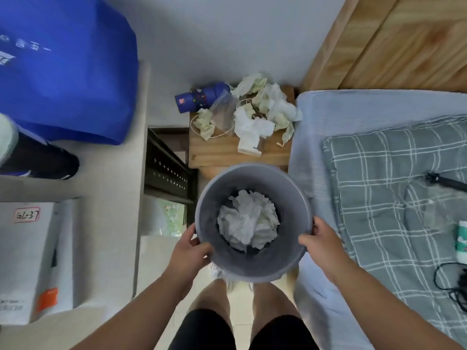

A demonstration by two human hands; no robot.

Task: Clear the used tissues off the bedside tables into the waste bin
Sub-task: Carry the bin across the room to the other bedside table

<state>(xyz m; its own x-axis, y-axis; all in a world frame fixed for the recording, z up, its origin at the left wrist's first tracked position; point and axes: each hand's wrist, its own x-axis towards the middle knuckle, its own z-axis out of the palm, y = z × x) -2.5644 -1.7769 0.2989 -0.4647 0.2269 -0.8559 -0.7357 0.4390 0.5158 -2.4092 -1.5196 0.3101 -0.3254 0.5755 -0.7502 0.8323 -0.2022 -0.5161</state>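
Seen from above, both hands grip a grey bin (252,263) by its rim, the left hand (188,251) on the left side and the right hand (322,245) on the right, fingers curled closed around the edge. White tissues (249,221) lie crumpled inside it. More tissues (262,112) are heaped on the wooden table (217,150) just beyond the bin, beside the bed (379,160).
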